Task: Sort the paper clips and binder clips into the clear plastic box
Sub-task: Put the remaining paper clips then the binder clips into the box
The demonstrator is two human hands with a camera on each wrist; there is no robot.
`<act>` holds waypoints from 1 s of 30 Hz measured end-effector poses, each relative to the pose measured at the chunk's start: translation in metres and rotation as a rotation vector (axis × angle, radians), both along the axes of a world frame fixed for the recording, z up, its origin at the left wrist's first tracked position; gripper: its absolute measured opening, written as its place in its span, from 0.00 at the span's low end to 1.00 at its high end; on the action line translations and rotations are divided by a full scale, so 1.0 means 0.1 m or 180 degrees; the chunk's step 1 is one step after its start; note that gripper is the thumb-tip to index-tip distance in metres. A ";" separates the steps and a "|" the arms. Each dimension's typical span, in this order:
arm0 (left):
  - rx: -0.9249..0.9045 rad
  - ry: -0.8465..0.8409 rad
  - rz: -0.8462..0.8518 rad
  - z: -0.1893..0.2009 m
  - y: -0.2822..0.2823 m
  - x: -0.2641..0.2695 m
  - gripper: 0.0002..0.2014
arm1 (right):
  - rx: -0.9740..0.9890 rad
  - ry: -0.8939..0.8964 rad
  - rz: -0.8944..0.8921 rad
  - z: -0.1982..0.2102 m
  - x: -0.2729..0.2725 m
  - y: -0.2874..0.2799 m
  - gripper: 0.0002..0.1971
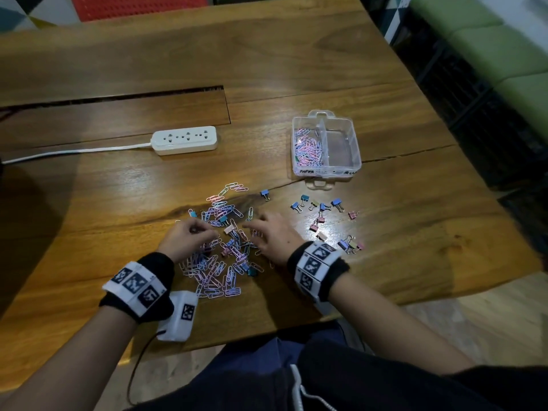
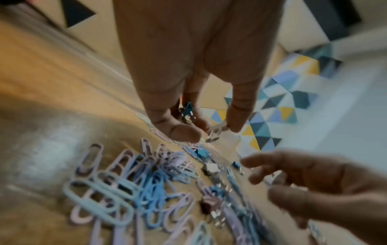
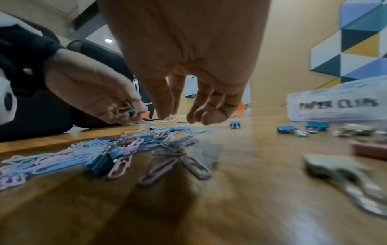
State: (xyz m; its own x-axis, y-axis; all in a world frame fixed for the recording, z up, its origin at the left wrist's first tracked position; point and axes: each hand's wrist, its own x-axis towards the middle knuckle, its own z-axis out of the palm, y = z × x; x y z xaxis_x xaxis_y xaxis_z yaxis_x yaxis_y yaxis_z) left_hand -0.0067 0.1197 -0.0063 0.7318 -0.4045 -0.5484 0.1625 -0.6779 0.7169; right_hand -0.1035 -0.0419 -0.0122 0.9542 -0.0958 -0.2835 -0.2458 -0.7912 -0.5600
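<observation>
A mixed pile of pastel paper clips (image 1: 216, 262) and small binder clips lies on the wooden table (image 1: 296, 69) in front of me. My left hand (image 1: 207, 232) hovers over the pile's left side and pinches a teal binder clip (image 2: 187, 111), also visible in the right wrist view as the teal clip (image 3: 128, 109). My right hand (image 1: 252, 225) hangs just above the pile's right side with relaxed fingers (image 3: 195, 116) and holds nothing. The clear plastic box (image 1: 341, 146) stands at the far right; its left compartment holds paper clips (image 1: 307, 148), its right one is bare.
A loose group of binder clips (image 1: 323, 210) is spread right of the pile, below the box. A white power strip (image 1: 185, 140) with its cord lies at the far left. A white device (image 1: 181, 315) sits by my left wrist near the table's front edge.
</observation>
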 end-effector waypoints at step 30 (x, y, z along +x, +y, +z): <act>0.1511 -0.1112 -0.1405 -0.01 -0.14 -0.09 0.07 | -0.0159 0.0384 0.0487 -0.17 0.39 0.07 0.19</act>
State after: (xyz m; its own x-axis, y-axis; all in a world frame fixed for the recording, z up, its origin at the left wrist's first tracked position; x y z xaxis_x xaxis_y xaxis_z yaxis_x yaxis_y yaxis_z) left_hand -0.0157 0.1054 -0.0078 0.7199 -0.4788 -0.5025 -0.3815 -0.8778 0.2899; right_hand -0.0647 -0.0344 -0.0289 0.9181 0.0308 -0.3951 -0.1836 -0.8505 -0.4929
